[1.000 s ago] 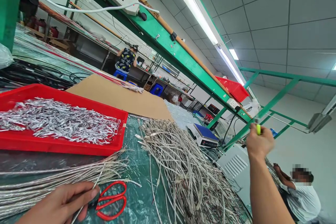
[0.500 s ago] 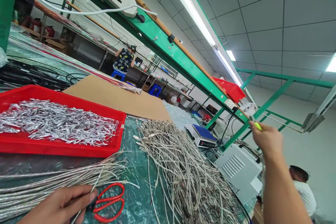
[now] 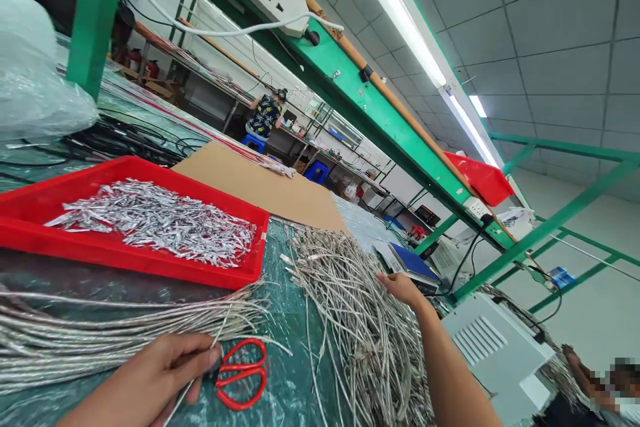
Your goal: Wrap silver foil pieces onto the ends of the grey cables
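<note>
My left hand [image 3: 175, 370] pinches a thin silver wire [image 3: 216, 333] between thumb and forefinger. Just past its fingertips lie scissors with red handles [image 3: 243, 373], their blades hidden by the hand. A bundle of silver braided wires [image 3: 125, 327] stretches across the table behind that hand. My right hand [image 3: 403, 288] is over the far right side of a large heap of loose silver wires [image 3: 360, 307], fingers stretched toward the left. No object shows in it; whether it touches the heap I cannot tell.
A red tray [image 3: 200, 273] of small silver foil-like pieces stands at the left, beside a cardboard sheet [image 3: 260, 183]. A scale with a blue top [image 3: 413, 261] and a grey vented box [image 3: 483, 340] stand at the right. A green beam [image 3: 400, 130] crosses overhead. Two people are farther off.
My right hand has come down and left from the raised green frame to the wire heap; the yellow-green item it held no longer shows. The left hand keeps its wire. The view has shifted.
</note>
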Tool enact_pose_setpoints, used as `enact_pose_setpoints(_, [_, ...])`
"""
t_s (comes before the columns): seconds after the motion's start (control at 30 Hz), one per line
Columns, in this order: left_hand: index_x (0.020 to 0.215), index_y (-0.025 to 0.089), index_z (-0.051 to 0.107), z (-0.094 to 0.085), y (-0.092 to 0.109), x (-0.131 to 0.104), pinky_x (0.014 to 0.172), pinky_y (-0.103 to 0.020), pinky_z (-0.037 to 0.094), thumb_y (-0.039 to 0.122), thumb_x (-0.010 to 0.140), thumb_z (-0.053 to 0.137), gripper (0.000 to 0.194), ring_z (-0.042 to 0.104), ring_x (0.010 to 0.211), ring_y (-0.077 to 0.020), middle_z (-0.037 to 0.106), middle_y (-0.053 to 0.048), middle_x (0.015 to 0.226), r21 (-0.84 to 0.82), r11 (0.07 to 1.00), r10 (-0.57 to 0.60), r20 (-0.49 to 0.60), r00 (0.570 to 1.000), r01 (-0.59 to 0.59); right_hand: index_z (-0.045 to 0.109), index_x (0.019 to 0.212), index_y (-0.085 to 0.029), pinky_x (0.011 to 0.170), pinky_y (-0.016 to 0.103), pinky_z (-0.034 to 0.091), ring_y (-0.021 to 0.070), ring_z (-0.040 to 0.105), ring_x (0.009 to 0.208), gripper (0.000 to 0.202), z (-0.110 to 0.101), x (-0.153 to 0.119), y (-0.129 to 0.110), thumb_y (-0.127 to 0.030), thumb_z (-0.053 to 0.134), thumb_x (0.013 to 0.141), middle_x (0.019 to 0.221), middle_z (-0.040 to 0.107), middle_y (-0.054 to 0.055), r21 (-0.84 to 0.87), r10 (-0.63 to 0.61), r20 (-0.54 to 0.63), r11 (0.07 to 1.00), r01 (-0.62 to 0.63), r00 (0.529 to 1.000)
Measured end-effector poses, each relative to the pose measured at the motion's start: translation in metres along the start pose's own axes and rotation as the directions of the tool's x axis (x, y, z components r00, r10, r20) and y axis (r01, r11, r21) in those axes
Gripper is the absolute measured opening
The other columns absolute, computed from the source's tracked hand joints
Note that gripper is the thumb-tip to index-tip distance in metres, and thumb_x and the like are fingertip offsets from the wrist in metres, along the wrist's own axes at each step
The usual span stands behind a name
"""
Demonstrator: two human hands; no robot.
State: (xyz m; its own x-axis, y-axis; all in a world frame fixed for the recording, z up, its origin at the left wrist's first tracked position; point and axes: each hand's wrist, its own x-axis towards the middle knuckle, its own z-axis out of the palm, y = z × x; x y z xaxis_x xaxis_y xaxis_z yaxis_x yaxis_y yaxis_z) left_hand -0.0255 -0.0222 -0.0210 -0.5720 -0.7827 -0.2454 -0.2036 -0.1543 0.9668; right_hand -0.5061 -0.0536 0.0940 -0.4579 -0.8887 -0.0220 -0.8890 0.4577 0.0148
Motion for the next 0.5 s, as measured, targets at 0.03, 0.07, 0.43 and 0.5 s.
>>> enact_pose_setpoints(0.03, [0.065, 0.019, 0.053, 0.0, 0.0, 0.0, 0.035, -0.018, 0.02, 0.067, 0.073, 0.051, 0.049, 0.037, 0.03, -0.0062, 0.062, 0.004, 0.057, 0.0, 1.0, 0.004, 0.0, 1.0, -0.004, 0.064, 0.085, -0.012, 0.07, 0.031, 0.053, 0.0143, 0.064, 0.07, 0.041, 0.003, -0.003, 0.002, -0.049, 0.05, 0.095, 0.078, 0.066, 0.0, 0.006, -0.014, 0.036, 1.0, 0.014, 0.999])
enact_pose_setpoints(0.07, [0.064, 0.019, 0.052, 0.001, -0.001, 0.0, 0.035, -0.018, 0.021, 0.066, 0.073, 0.051, 0.048, 0.037, 0.03, -0.0063, 0.062, 0.004, 0.056, -0.004, 1.0, 0.003, 0.009, 1.0, -0.003, 0.064, 0.082, -0.012, 0.068, 0.03, 0.052, 0.0136, 0.063, 0.067, 0.042, 0.005, -0.006, 0.005, -0.05, 0.051, 0.095, 0.075, 0.065, -0.001, 0.011, -0.023, 0.063, 1.0, 0.022, 0.998])
enact_pose_setpoints(0.43, [0.066, 0.017, 0.053, 0.004, 0.015, -0.01, 0.036, -0.019, 0.025, 0.058, 0.081, 0.051, 0.044, 0.041, 0.034, -0.0077, 0.06, 0.001, 0.059, -0.047, 0.99, 0.132, -0.038, 0.991, -0.134, 0.064, 0.062, -0.021, 0.058, 0.031, 0.039, 0.0248, 0.059, 0.06, 0.049, -0.031, -0.059, 0.055, -0.064, 0.045, 0.077, 0.056, 0.062, 0.005, -0.001, -0.097, -0.098, 0.995, 0.097, 0.99])
enact_pose_setpoints(0.5, [0.07, 0.017, 0.054, 0.003, 0.02, -0.014, 0.037, -0.019, 0.027, 0.058, 0.08, 0.052, 0.042, 0.042, 0.035, -0.0078, 0.06, 0.001, 0.061, -0.095, 0.982, 0.157, -0.058, 0.986, -0.162, 0.061, 0.054, -0.023, 0.055, 0.032, 0.039, 0.0257, 0.058, 0.054, 0.041, -0.029, -0.064, 0.056, -0.062, 0.057, 0.065, 0.052, 0.061, 0.006, 0.001, -0.112, -0.069, 0.994, 0.113, 0.991])
